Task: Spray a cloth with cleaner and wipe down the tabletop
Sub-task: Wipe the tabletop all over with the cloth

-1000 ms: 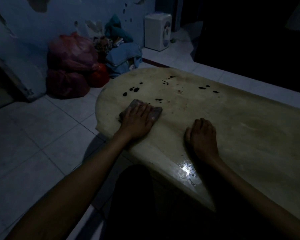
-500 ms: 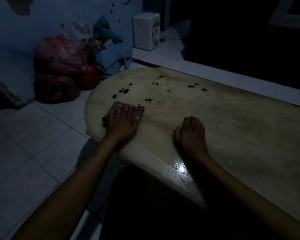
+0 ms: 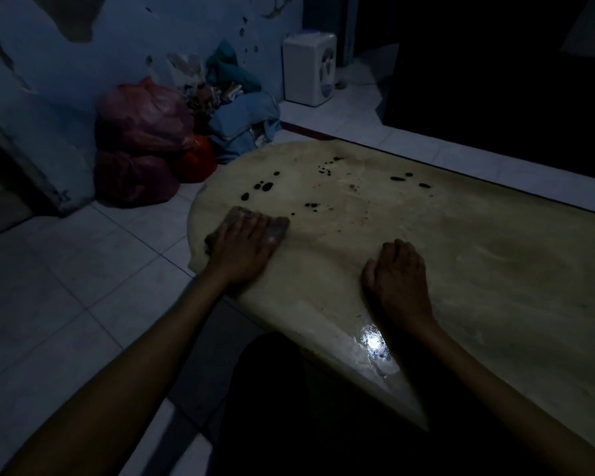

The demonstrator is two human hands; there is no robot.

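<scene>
Near the table's rounded end, the left hand (image 3: 243, 247) is lying flat, fingers spread, pressing a cloth (image 3: 275, 225) onto the tabletop (image 3: 461, 262). The right hand (image 3: 397, 280) is resting beside it on the bare surface, well apart from the cloth, fingers curled under in a loose fist and holding nothing. Dark spots (image 3: 265, 186) are lying just beyond the cloth. Red bags (image 3: 141, 139) are sitting on the tiled floor (image 3: 49, 286) against the wall.
</scene>
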